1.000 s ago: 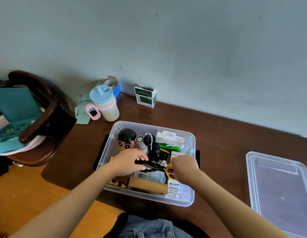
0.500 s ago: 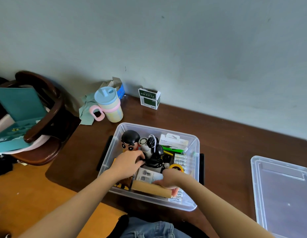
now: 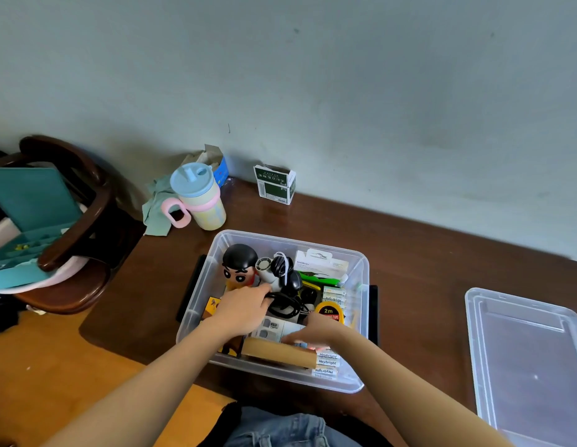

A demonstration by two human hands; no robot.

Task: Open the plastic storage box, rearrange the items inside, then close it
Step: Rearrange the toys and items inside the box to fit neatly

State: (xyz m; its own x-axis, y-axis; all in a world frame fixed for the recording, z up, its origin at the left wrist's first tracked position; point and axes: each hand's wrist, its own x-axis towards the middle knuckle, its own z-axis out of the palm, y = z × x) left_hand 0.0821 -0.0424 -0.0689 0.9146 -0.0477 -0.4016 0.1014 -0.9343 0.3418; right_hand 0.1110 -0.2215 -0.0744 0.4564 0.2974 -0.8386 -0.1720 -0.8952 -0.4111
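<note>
- Dark polished wood forms the bench (image 3: 425,253), set against a plain grey-blue wall; a wooden chair (image 3: 71,221) stands at the left.
- At the near middle of the bench the plastic storage box (image 3: 358,317) is seen, lidless; its lid (image 3: 532,366) lies flat, well apart to the right.
- The box is clear, thin-walled and round-cornered, with a rolled rim and dark latches at both short sides. It is judged light in itself yet heavier when packed, and somewhat flexible; it would best be taken by the rim or by both short ends.
- The lid is judged light, smooth and springy; its long edges would give the surest hold, and pressing at the corners is expected to seat it.
- Inside, things are packed closely: a hard glossy cartoon figure (image 3: 240,266), a limp black cable (image 3: 285,304), a yellow tape measure (image 3: 329,312), stiff cardboard packs and a brown flat box (image 3: 277,353).
- The cable is judged prone to snagging; the small packs are judged light and easily shifted.
- The left hand (image 3: 245,312) is lowered into the box with its fingers curled at the cable bundle; a firm grip cannot be confirmed.
- The right hand (image 3: 316,332) lies over flat packs near the front wall, fingers bent down on them; whether anything is pinched cannot be told.
- A pastel lidded cup (image 3: 200,198) and a small green carton (image 3: 275,187) stand near the wall.
</note>
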